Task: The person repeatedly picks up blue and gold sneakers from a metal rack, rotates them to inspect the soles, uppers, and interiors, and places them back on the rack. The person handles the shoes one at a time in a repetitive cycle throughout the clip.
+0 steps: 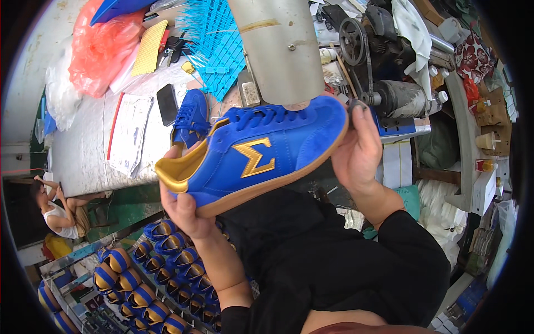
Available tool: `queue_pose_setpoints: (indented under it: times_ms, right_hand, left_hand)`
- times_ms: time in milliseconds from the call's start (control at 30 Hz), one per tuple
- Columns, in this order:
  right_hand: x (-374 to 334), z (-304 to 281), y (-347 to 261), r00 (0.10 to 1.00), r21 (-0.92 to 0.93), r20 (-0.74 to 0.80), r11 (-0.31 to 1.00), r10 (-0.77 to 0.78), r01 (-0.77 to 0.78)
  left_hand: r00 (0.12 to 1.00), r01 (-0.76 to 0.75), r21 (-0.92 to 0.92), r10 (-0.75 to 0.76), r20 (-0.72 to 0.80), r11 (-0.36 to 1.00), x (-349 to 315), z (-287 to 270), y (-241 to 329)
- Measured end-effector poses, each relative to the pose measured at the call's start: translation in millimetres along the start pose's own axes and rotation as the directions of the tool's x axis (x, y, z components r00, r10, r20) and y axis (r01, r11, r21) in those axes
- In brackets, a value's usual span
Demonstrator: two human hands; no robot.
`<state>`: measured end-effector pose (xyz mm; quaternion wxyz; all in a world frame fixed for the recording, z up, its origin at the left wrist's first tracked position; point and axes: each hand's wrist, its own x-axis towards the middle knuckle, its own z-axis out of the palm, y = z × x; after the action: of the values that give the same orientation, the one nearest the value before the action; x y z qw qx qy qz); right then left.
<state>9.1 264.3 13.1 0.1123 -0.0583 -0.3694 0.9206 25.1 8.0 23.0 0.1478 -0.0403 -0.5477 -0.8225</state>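
A blue sneaker (289, 153) with gold lining, a gold zigzag emblem and a tan sole is held sideways before me. My left hand (189, 214) is closed round its heel end, thumb against the lower side. At the toe, my right hand (359, 153) grips the sole edge; something small and dark shows by its fingertips, too small to name. The laces are near the lower end of a large grey metal cylinder (278, 50); I cannot tell whether they touch. Behind the heel, a second blue sneaker (192, 111) lies on the table (78, 150).
A black phone (166, 104), papers (132, 133), blue plastic strips (219, 72) and a red plastic bag (100, 55) lie on the table. A pulley wheel (354, 42) and motor (400, 98) stand right. Racked shoes (142, 295) are lower left; another person (61, 214) sits beyond.
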Motion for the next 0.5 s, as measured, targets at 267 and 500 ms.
queue_pose_setpoints:
  times_ms: [267, 500]
  right_hand:
    - [-1.8, -33.7, -13.3, 0.943, -0.247, 0.097, 0.91, -0.319, 0.333]
    - [1.2, -61.8, -24.0, 0.832, -0.459, 0.184, 0.703, -0.523, 0.544]
  left_hand:
    - [0.99, 0.121, 0.005, -0.121, 0.067, 0.993, -5.1, 18.3, -34.3]
    - [0.95, 0.295, -0.056, -0.287, 0.122, 0.954, -13.5, 47.7, -36.3]
